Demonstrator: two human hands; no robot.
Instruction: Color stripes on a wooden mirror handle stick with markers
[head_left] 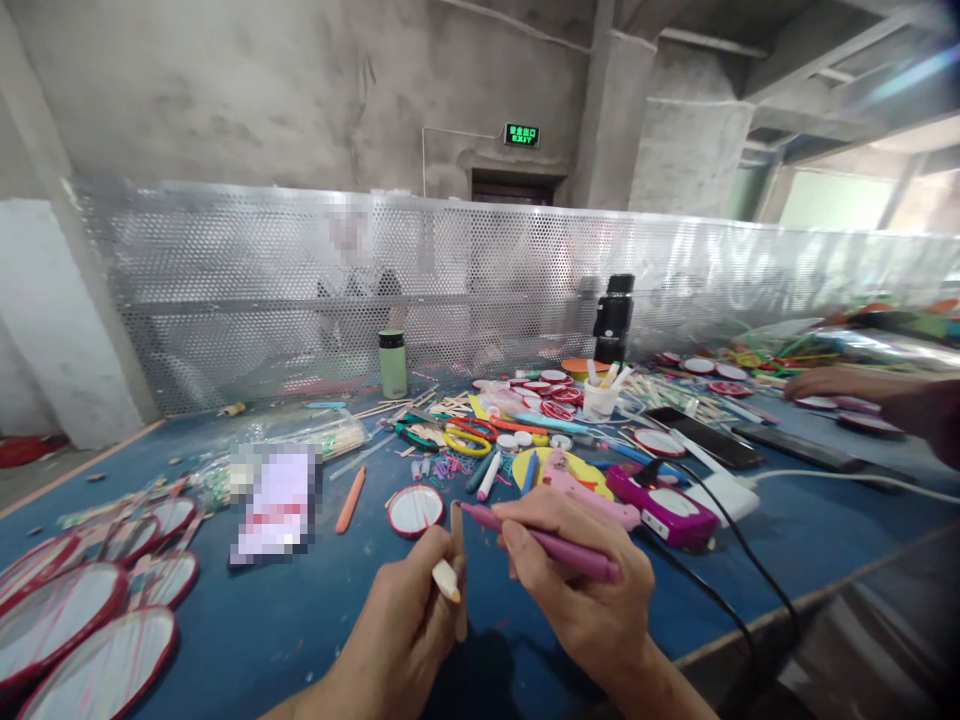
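My left hand [405, 605] is closed around a wooden craft stick [458, 525], held upright over the blue table. A pale, cream-tipped piece [446, 580], perhaps a pen or a cap, also pokes out between its fingers. In my right hand [589, 575] is a pinkish-purple marker [574, 556], pinched like a pen. Its tip points left and meets, or nearly meets, the stick's upper end. Just beyond my left hand lies a small round white disc with a red rim [415, 510]. A pink glue gun [581, 490] rests behind my right hand.
Red-rimmed discs [64, 620] overlap at left, near a phone [277, 505] and an orange marker [351, 498]. Scissors [469, 437], a cup of pens [600, 400], a purple power strip [660, 508] with cables, and bottles [391, 365] stand beyond. Another person's hand [840, 385] is at right.
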